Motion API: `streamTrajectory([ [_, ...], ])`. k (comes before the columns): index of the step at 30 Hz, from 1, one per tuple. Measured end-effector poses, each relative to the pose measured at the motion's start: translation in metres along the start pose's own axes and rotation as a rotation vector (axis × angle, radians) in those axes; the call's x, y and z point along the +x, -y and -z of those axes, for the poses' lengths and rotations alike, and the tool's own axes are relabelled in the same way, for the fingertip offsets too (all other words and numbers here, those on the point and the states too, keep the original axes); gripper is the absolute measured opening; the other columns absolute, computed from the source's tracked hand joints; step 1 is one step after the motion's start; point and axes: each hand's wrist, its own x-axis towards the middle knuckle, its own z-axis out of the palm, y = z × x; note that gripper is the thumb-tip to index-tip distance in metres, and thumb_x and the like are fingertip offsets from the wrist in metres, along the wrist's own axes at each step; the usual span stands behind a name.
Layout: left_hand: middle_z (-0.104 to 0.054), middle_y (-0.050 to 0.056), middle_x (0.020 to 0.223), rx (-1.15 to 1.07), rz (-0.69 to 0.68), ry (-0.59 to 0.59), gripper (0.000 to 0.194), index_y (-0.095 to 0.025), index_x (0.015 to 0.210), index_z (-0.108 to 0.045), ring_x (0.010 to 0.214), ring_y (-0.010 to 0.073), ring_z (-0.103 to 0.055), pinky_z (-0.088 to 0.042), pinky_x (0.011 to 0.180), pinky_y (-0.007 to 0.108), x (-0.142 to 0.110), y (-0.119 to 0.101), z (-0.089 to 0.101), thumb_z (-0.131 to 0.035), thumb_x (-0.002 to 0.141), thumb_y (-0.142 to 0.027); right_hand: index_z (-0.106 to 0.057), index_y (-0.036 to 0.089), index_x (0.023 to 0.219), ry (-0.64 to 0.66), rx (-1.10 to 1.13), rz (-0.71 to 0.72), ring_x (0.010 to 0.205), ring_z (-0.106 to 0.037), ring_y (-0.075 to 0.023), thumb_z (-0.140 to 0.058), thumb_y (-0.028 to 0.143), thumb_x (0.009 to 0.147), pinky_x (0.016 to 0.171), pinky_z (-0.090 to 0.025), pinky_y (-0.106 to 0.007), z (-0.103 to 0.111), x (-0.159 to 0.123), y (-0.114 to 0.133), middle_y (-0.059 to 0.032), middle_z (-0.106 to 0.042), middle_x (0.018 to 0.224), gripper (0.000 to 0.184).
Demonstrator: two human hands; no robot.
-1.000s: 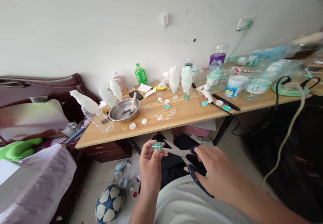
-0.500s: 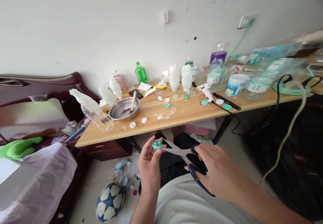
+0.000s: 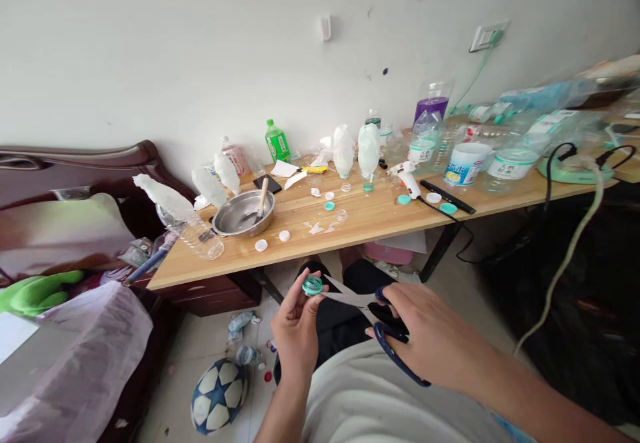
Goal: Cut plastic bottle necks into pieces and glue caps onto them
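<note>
Across twelve o'clock runs the desk (image 3: 290, 213). At six, the left hand (image 3: 297, 330) pinches a green ring (image 3: 313, 286), likely to leave its rim exposed to the scissors (image 3: 357, 300); the right hand (image 3: 425, 336), fingers in the handles, aims their parted blades towards ten.

Left hand (image 3: 297, 328) pinching green ring (image 3: 313, 286); right hand (image 3: 423, 331) gripping spread scissors (image 3: 357, 300); cluttered table (image 3: 367, 222) beyond.

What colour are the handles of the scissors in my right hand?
The scissor handles are dark navy blue, seen best in the head view.
</note>
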Motion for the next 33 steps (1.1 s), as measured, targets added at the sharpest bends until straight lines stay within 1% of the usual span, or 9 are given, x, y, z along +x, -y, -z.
streamTrajectory([
  [4,-0.077,0.006,0.103,0.096,0.008,-0.013,0.042,-0.021,0.117,-0.070,0.087,0.0190,-0.074,-0.058,0.084,0.028,-0.001,0.005,0.000,-0.074,0.078,-0.035,-0.054,0.020,0.086,-0.056,-0.071,-0.020,0.079,-0.057,-0.0252,-0.059,0.036,0.088,0.072,-0.041,-0.037,-0.003,-0.002,0.003,-0.0054,-0.060,0.082,0.018],
  [8,-0.078,0.003,0.082,0.238,0.013,-0.025,0.044,-0.017,0.120,-0.069,0.072,0.0158,-0.071,-0.056,0.077,0.025,0.000,0.011,0.000,-0.071,0.080,-0.036,-0.055,0.019,0.086,-0.137,-0.218,-0.027,0.076,-0.058,-0.0273,-0.060,0.034,0.084,0.071,-0.041,-0.040,-0.008,-0.006,0.009,-0.0065,-0.060,0.079,0.016],
  [11,-0.076,0.003,0.075,0.268,0.039,-0.019,0.042,-0.015,0.118,-0.069,0.067,0.0164,-0.070,-0.057,0.072,0.026,0.001,0.010,0.000,-0.068,0.082,-0.038,-0.055,0.019,0.082,-0.168,-0.340,-0.037,0.074,-0.059,-0.0287,-0.063,0.030,0.079,0.070,-0.040,-0.041,-0.004,-0.004,0.016,-0.0073,-0.059,0.075,0.014],
  [14,-0.076,0.004,0.074,0.306,0.068,-0.028,0.038,-0.016,0.110,-0.073,0.071,0.0184,-0.071,-0.056,0.073,0.027,0.003,0.007,0.002,-0.072,0.078,-0.037,-0.057,0.018,0.079,-0.136,-0.444,0.010,0.069,-0.059,-0.0295,-0.066,0.030,0.074,0.067,-0.041,-0.042,0.007,0.003,0.019,-0.0091,-0.060,0.072,0.016],
  [17,-0.077,0.004,0.079,0.369,0.057,-0.049,0.038,-0.018,0.107,-0.074,0.075,0.0201,-0.071,-0.055,0.072,0.027,0.005,0.006,0.005,-0.076,0.074,-0.036,-0.059,0.017,0.078,-0.088,-0.530,0.067,0.067,-0.060,-0.0304,-0.068,0.028,0.072,0.063,-0.042,-0.041,0.016,0.009,0.019,-0.0120,-0.062,0.071,0.015],
  [20,-0.077,0.005,0.085,0.403,0.033,-0.040,0.041,-0.020,0.109,-0.074,0.077,0.0209,-0.072,-0.055,0.074,0.028,0.007,0.009,0.008,-0.077,0.073,-0.037,-0.061,0.018,0.075,-0.063,-0.589,0.081,0.062,-0.061,-0.0279,-0.067,0.014,0.071,0.059,-0.042,-0.037,0.019,0.012,0.019,-0.0110,-0.063,0.067,0.008],
  [24,-0.077,0.006,0.087,0.384,0.074,0.014,0.040,-0.020,0.109,-0.074,0.082,0.0222,-0.072,-0.055,0.079,0.030,0.009,0.012,0.010,-0.077,0.073,-0.038,-0.063,0.018,0.073,-0.042,-0.592,0.089,0.060,-0.065,-0.0260,-0.064,0.002,0.068,0.058,-0.044,-0.035,0.017,0.013,0.019,-0.0095,-0.067,0.065,0.016],
  [29,-0.077,0.007,0.085,0.344,0.108,-0.005,0.042,-0.018,0.107,-0.074,0.079,0.0221,-0.072,-0.056,0.075,0.029,0.010,0.010,0.009,-0.079,0.070,-0.038,-0.066,0.017,0.074,0.027,-0.570,0.087,0.060,-0.068,-0.0260,-0.064,0.002,0.071,0.056,-0.045,-0.034,0.021,0.016,0.015,-0.0086,-0.070,0.065,0.015],
  [33,-0.077,0.007,0.086,0.400,0.067,0.058,0.041,-0.018,0.109,-0.073,0.079,0.0214,-0.072,-0.056,0.074,0.029,0.011,0.013,0.012,-0.077,0.073,-0.039,-0.067,0.016,0.079,0.134,-0.578,0.108,0.063,-0.070,-0.0271,-0.064,0.004,0.073,0.054,-0.044,-0.033,0.029,0.028,0.006,-0.0094,-0.072,0.069,0.014],
])
